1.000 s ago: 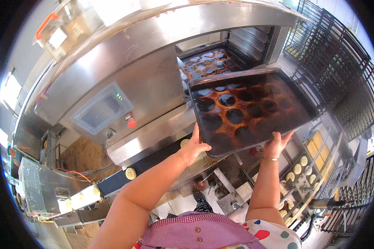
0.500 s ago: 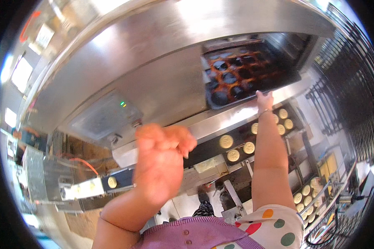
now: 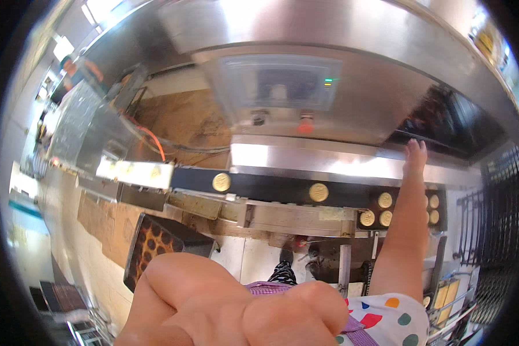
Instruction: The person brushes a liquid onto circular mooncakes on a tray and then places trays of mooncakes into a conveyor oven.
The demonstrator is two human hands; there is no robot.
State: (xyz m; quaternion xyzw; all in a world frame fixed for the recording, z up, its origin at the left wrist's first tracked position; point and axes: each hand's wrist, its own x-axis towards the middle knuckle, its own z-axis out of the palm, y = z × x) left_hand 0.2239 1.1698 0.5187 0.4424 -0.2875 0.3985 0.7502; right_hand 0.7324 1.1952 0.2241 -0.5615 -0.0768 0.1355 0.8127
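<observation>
seven round cookies [image 3: 318, 192] on belt [image 3: 271, 187], maybe more hidden; two hands [image 3: 414, 154]; one dark tray [image 3: 150, 245].

Machine housing [image 3: 352, 34]: bare silver steel is shown, with bright glare.
Control panel [image 3: 279, 81]: pale grey is seen, with a green light and a red button below it.
Conveyor belt [image 3: 271, 187]: black is seen.
Round cakes [image 3: 319, 192]: golden yellow, with a stamped pattern.
Baking tray [image 3: 155, 245]: dark brown-black, patterned with rows of orange-rimmed round hollows.
Cable [image 3: 153, 138]: orange.
Sleeve [image 3: 386, 317]: white, dotted in red, blue, green and orange.
Apron [image 3: 265, 285]: purple-and-white check.
</observation>
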